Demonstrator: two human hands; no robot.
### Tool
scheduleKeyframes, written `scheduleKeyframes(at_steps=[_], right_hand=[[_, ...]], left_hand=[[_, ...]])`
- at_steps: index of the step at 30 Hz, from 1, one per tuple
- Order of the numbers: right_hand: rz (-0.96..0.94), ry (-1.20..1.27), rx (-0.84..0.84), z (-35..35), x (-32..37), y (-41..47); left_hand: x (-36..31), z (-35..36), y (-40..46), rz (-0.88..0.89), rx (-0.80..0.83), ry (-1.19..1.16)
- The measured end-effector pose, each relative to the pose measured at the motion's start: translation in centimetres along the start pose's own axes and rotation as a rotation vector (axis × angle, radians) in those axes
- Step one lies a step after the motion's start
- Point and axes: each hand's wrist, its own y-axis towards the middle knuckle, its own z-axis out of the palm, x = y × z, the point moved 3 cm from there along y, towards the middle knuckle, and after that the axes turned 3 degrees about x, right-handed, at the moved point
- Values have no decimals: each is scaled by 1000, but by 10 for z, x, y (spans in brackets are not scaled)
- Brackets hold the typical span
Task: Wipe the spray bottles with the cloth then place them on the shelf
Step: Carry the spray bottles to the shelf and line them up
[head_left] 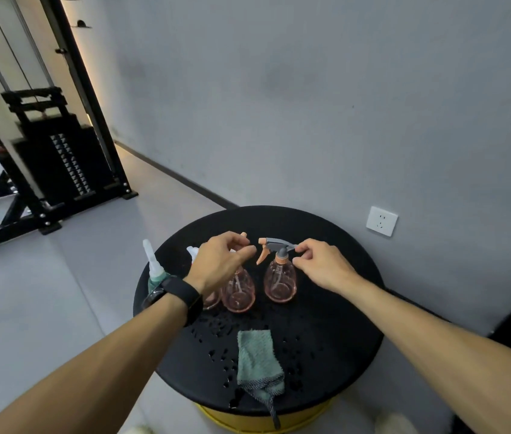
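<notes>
Two clear pink spray bottles stand upright side by side near the middle of a round black table [326, 364]. On the right bottle [280, 281], the right hand [323, 266] pinches the rear tip of the grey sprayer head. The left hand [221, 264] curls over the top of the left bottle [238, 291], though its grip is hidden. At six o'clock on the table lies a folded green cloth [257, 358]. At nine o'clock, behind the left wrist, stands a teal bottle [154, 267] with a white nozzle.
</notes>
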Motion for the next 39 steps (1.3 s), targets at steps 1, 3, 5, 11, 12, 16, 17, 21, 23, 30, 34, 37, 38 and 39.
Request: scheduleKeyframes(at_steps=[1,3,5,11,12,16,17,21,23,30,34,37,38,39], right_hand=[[-17,-19,-7,-1,1,4],[-56,-64,-21,-1,4,13],[-90,-105,-34,-2,6,21],[-128,-163,-10,2,8,47],[-137,-169,8,5,8,51],[-165,-176,70,17,8,64],[-169,-175,82,20,9,67],[-169,-202,124,35,7,76],[-155,-211,130,41,4,79],[-99,-195,113,45,2,83],[-85,-197,113,48,5,81],[-81,-185,80,48,5,75],[-76,-172,63,47,5,72],[-72,-154,49,46,6,68]], left_hand=[[-1,-2,4,13,1,23],[-3,-5,13,35,5,50],[-4,-6,22,43,15,63],[2,-4,44,34,22,90],[4,-3,46,33,27,102],[14,7,54,23,53,125],[17,9,56,20,59,128],[28,17,60,-14,84,115],[33,19,62,-16,79,117],[38,16,64,-20,64,87],[35,17,65,-20,74,85],[31,16,62,-12,77,67],[30,15,62,-9,78,64],[27,14,61,-5,79,67]])
